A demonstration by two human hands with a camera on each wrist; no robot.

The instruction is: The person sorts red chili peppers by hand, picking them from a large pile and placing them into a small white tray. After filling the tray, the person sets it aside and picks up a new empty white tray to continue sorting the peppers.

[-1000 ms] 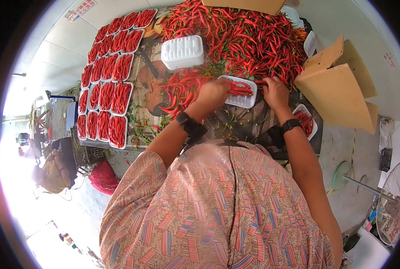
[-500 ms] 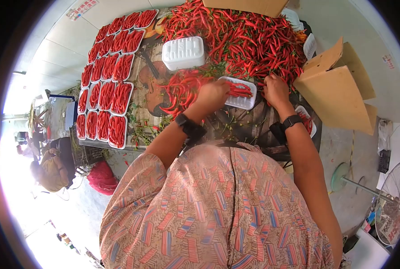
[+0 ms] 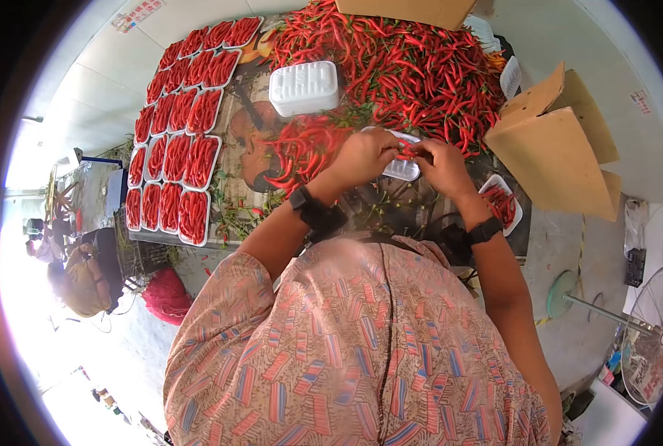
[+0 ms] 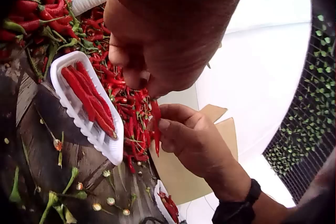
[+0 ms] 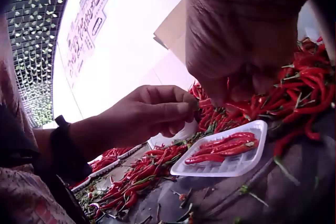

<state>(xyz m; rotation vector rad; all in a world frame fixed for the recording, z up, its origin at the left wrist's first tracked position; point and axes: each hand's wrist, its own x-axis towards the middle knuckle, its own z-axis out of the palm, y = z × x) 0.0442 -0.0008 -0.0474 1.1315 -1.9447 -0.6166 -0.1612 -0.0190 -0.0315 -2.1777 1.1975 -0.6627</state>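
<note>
Both hands meet above a white foam tray [image 3: 402, 170] that holds several red chillies [image 5: 231, 148]. My left hand [image 3: 362, 157] has its fingertips curled together at the tray's left side; in the right wrist view the left hand [image 5: 152, 111] has thumb and forefinger pressed together. My right hand [image 3: 444, 169] pinches a red chilli [image 4: 156, 127] between thumb and fingers, plainly seen in the left wrist view, where the right hand [image 4: 194, 137] faces the left one. The left fingertips are partly hidden there.
Rows of filled chilli trays [image 3: 195, 217] lie at the left. Stacked white trays [image 3: 304, 88] stand beside a large chilli heap [image 3: 428, 74]. A small tray of chillies [image 3: 501, 202] lies right, near an open cardboard box [image 3: 554, 156]. Green stems are scattered on the table [image 3: 227, 182].
My right hand has moved left from the heap's edge to meet my left hand above the tray, with a chilli in its fingers. My left hand has shifted slightly right.
</note>
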